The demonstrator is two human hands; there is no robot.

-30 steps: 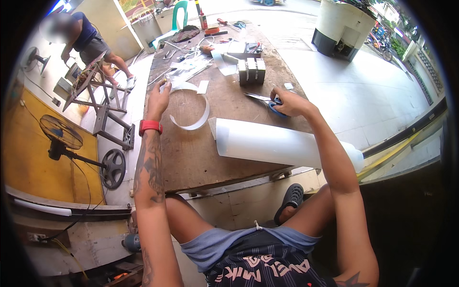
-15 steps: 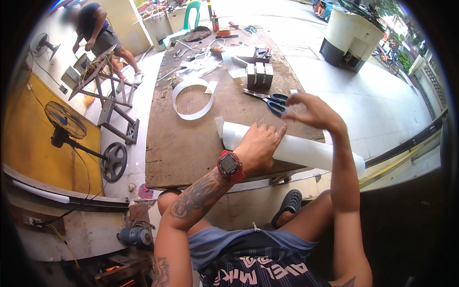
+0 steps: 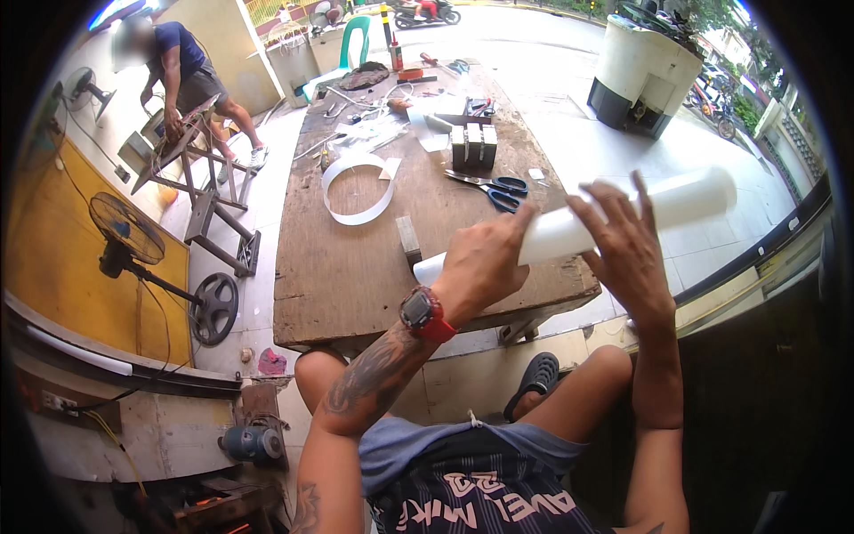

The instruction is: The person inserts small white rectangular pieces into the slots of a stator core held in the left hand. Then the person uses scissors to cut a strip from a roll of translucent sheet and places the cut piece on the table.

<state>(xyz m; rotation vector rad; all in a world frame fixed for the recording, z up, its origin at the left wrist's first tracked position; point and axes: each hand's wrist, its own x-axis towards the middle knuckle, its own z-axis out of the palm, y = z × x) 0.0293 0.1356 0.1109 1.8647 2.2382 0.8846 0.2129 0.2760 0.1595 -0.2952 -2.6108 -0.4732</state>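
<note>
A long roll of translucent white plastic sheet point(image 3: 569, 230) slants up to the right across the table's near right corner, its right end past the edge and blurred. My left hand point(image 3: 485, 265) is closed around its left part. Spread fingers of my right hand point(image 3: 627, 245) lie against or just over the roll farther right; whether they touch it is unclear. Beyond the roll, scissors with dark blue handles point(image 3: 503, 191) rest on the wooden table point(image 3: 356, 285), blades apart. To the left stands a white strip bent into a ring point(image 3: 360, 214). Near the roll's left end is a small rectangular block point(image 3: 407, 236).
Dark block-shaped parts banded in white point(image 3: 474, 147) stand behind the scissors, with a white scrap point(image 3: 536, 174) nearby. Wires, plastic bits and tools lie at the far end. A fan point(image 3: 124, 231) stands left; a person point(image 3: 182, 76) bends over a wooden stand at back left.
The roll's right end has swung up and away from me. My right hand has come from beside the scissors to the roll, fingers spreading. The person at back left has bent lower.
</note>
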